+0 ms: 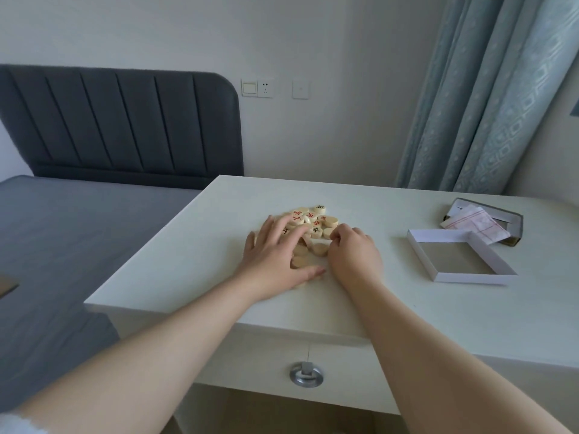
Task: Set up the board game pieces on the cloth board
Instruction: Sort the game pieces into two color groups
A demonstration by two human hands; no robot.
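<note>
On the counter (360,198), our left grip (275,258) lies flat, fingers spread, on 1 pile (316,219) of pieces too heaped to count. Our right grip (354,255) curls at its edge; whether it holds a piece, we cannot tell. 2 box halves (470,277) lie well right, the far half (515,225) holding 1 folded cloth (473,223).

A grey bed (62,245) and padded headboard (119,120) stand beside the white table (188,261), a curtain (485,104) behind.

The round pale wooden game pieces (329,221) are smooth with a faint sheen. The white worktop (188,261) is smooth and matt. Shallow white cardboard box tray (470,278): matt. Folded white cloth board with red lines (476,225): soft, creased. Round silver metal drawer pull (306,375): shiny.
</note>
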